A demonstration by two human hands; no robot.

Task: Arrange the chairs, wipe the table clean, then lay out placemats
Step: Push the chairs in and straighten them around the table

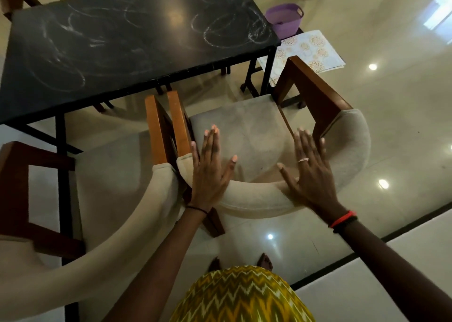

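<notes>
Below your head camera, your left hand (210, 172) is flat and spread, fingers together and thumb out, its heel resting on the curved cream backrest of the chair (247, 130) directly in front of you; your right hand (309, 172) is likewise spread flat with fingers fanned, palm down on the same backrest toward its right side, gripping nothing. That chair faces the black counter (127, 47), its cream seat just short of the counter's near edge and its brown wooden armrests on either side. A second chair (110, 199) of the same kind stands just beside it on your left, the two neighbouring armrests almost touching. White smears and swirl marks cover the counter top. Past the counter's far right corner a purple basin (285, 19) sits on a low dark stand, and beside it, nearer to you, lies a stack of pale patterned placemats (308, 50), partly hidden behind the counter's corner and the chair's right armrest. Your bare feet show on the glossy floor (396, 116) below the backrest
</notes>
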